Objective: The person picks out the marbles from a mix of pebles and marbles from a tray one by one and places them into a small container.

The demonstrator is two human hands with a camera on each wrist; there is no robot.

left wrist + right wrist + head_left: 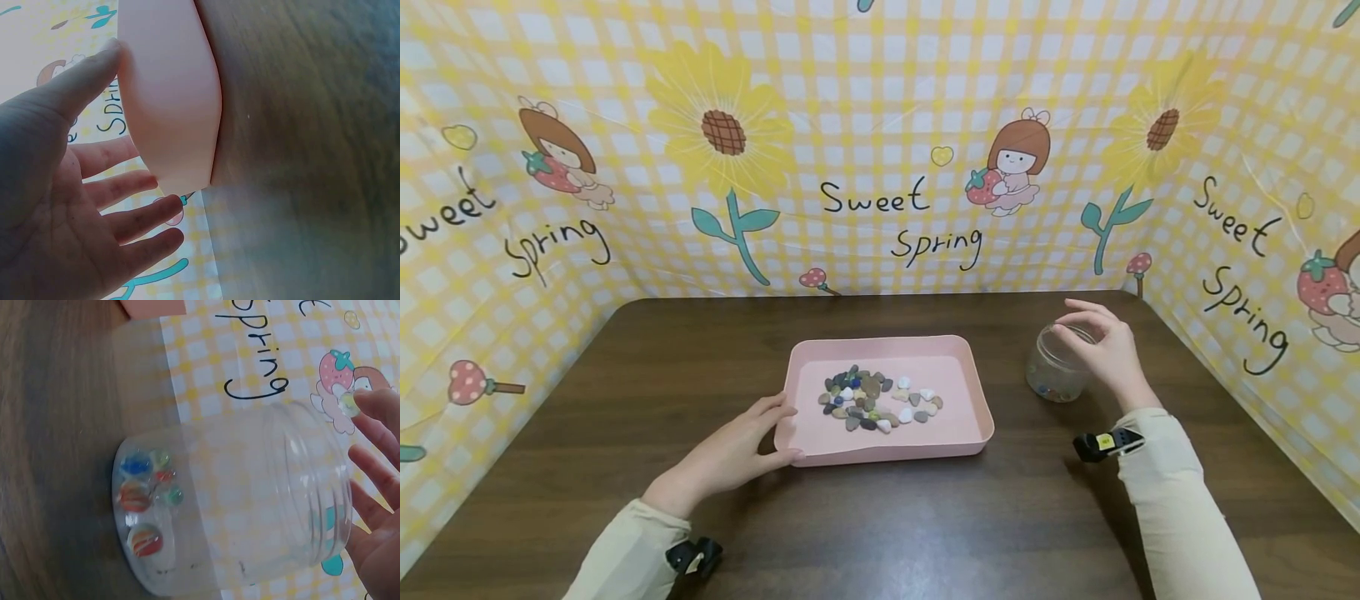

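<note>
Pale sleeves [1183, 500] foremost, the right hand [1111, 352] pinches a yellow-green marble [349, 405] at the mouth of the clear jar [237, 506], best centred before release, while the spread left hand [733, 450] touches the pink tray [895, 452].

A dark brown wood-grain surface [880, 533] spreads across the lower part of the frame. A yellow-and-white checked sheet [865, 75] rises along the top, left and right, printed with big yellow sunflowers [724, 133] at upper left and upper right, black "Sweet Spring" lettering [876, 197] at upper centre, and brown-haired cartoon figures [1017, 162] hugging red strawberries [981, 190]
</note>
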